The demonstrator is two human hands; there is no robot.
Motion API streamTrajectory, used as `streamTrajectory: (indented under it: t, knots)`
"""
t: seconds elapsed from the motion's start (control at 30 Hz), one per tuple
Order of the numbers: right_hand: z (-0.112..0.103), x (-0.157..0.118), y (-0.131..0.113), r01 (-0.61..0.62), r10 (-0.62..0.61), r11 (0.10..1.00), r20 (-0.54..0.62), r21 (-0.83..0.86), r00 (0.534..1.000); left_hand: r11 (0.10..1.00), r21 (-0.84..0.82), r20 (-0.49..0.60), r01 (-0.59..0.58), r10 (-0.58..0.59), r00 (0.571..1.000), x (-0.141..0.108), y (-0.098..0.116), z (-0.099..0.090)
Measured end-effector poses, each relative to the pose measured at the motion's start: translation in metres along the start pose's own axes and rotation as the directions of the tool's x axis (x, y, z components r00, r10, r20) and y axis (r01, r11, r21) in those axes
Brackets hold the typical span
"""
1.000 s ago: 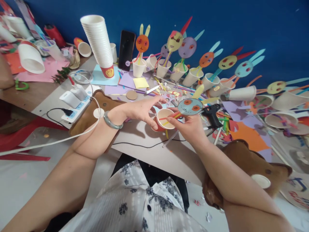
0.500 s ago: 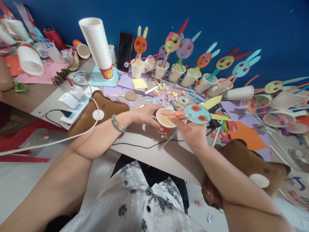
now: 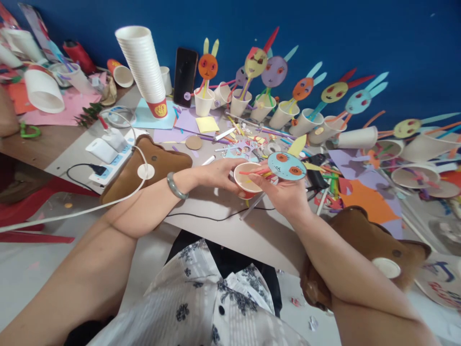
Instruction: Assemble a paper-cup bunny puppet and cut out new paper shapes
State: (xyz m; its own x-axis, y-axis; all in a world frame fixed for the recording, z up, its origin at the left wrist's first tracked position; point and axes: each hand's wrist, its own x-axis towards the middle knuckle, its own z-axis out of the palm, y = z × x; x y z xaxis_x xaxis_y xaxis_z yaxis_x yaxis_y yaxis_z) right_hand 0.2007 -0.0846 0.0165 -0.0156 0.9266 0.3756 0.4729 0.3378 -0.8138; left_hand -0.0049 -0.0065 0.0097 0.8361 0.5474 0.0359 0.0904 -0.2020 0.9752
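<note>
My left hand [image 3: 221,175] is wrapped round a paper cup [image 3: 240,181], white inside with red on its outside, tilted with its mouth facing up toward me. Between the thumb and fingers of my right hand [image 3: 286,194] are the red and yellow strips of a paper rabbit [image 3: 286,166]. Its round light-blue face has orange eyes and yellow ears. The strips' free ends reach over the cup's mouth; whether they touch the inside I cannot tell. Below my right hand, a thin translucent stick [image 3: 252,207] slants down toward the table.
Several finished rabbits stand in cups along the blue wall, such as an orange one [image 3: 208,66]. A tall cup stack [image 3: 140,65], a phone [image 3: 185,77] and paper scraps lie behind my hands. A power strip [image 3: 115,161] and brown cushions [image 3: 154,163] flank my arms; a black cable [image 3: 216,219] crosses the table.
The rabbit's face has shifted a little left, toward the cup, and its ears have tilted. Both hands keep their hold; the cup has barely moved.
</note>
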Motion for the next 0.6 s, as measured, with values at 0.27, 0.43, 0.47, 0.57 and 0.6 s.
streamTrajectory:
  t: [0.27,0.43,0.47,0.57,0.6]
  knots:
    - [0.003,0.0026,-0.0009,-0.037,0.036,0.996,0.016,0.075,0.999,0.999,-0.04,0.023,0.008,-0.007,1.0,0.0015,0.003,0.0033]
    - [0.0026,0.0018,0.0018,-0.038,0.034,0.996,0.042,0.077,0.999,0.999,-0.034,0.014,0.023,-0.023,1.0,0.0017,0.0008,0.0019]
    - [0.0026,0.0015,0.0019,-0.049,0.046,0.996,0.046,0.073,0.998,1.0,-0.021,0.008,0.016,-0.016,1.0,0.002,-0.0002,0.0016]
    - [0.0027,0.0006,0.0015,-0.068,0.065,0.995,0.041,0.078,0.997,1.0,-0.007,0.008,0.0,0.0,1.0,0.0026,-0.0025,0.0012]
    - [0.0027,0.0003,0.0013,-0.072,0.069,0.994,0.041,0.077,0.997,1.0,-0.013,0.011,-0.002,0.002,1.0,0.0027,-0.0029,0.0012]
